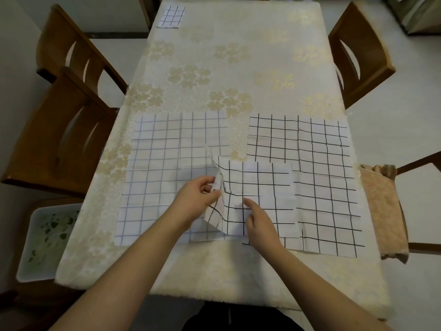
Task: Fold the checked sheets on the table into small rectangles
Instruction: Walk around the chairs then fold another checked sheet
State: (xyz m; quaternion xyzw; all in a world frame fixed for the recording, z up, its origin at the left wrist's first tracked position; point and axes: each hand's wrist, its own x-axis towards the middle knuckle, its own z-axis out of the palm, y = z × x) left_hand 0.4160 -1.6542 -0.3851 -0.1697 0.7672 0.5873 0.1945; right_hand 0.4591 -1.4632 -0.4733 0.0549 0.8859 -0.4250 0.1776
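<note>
left hand pinches crumpled checked sheet | right hand presses it flat

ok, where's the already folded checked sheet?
Head view: the small folded sheet lies at the table's far left corner, well apart from the open sheets near the hands.

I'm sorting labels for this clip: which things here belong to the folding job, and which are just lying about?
Job:
half-folded checked sheet, pinched by left hand, pressed by right hand
flat pale-lined checked sheet
flat dark-lined checked sheet
small folded checked rectangle

Lying about:
brown wooden chairs
white plastic tub
beige towel
</note>
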